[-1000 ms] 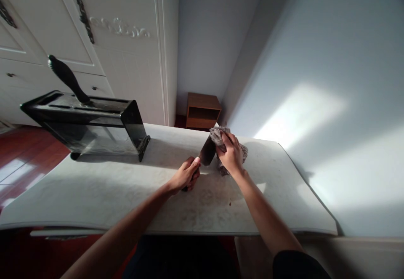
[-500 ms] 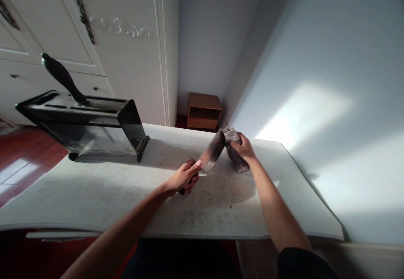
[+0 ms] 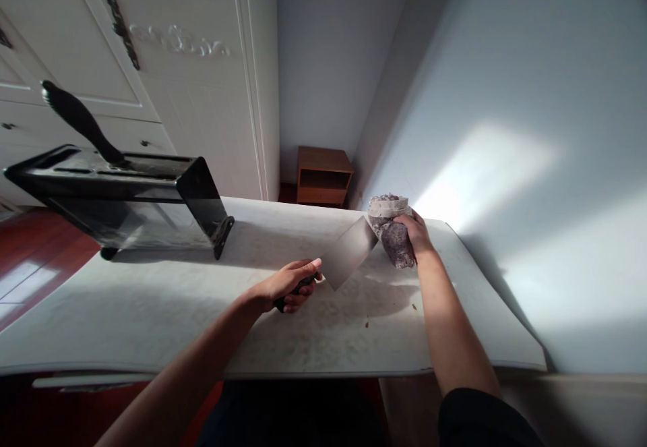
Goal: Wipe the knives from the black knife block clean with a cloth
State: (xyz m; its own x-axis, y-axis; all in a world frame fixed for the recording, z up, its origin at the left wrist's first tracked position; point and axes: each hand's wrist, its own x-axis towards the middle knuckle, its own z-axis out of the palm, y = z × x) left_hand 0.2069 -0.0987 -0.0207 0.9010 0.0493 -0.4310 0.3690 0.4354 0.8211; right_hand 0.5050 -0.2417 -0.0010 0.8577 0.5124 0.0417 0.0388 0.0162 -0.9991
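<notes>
At the left edge of the frame, a strip of reddish floor (image 3: 30,278) catches a bright patch of light. A white cabinet (image 3: 202,110) with dark ornate handles and a raised scroll fills the upper left. In front of it, at the left of the frame, a black knife block (image 3: 121,194) with clear sides stands on the far side of the pale worktop (image 3: 166,312); one black handle (image 3: 81,120) rises at a slant from its top.

Near the centre, the left hand (image 3: 293,284) is wrapped around the dark grip of a cleaver (image 3: 348,255), thumb lying forward toward the blade. The broad grey blade slants up to the right over the worktop. Beyond the worktop's far edge, in the middle of the frame, is a small brown wooden unit (image 3: 323,157) with an open compartment.

Right of centre, two small brown specks (image 3: 366,325) lie on the worktop. Above them is a bunched grey-brown cloth (image 3: 397,241), pale across its upper part, its edge right at the blade's far end; whether they touch cannot be told. The right hand (image 3: 418,234) grasps the cloth from its right side. A dark sleeve (image 3: 480,420) shows at lower right, and a pale wall (image 3: 556,96) with a patch of sunlight fills the upper right.
</notes>
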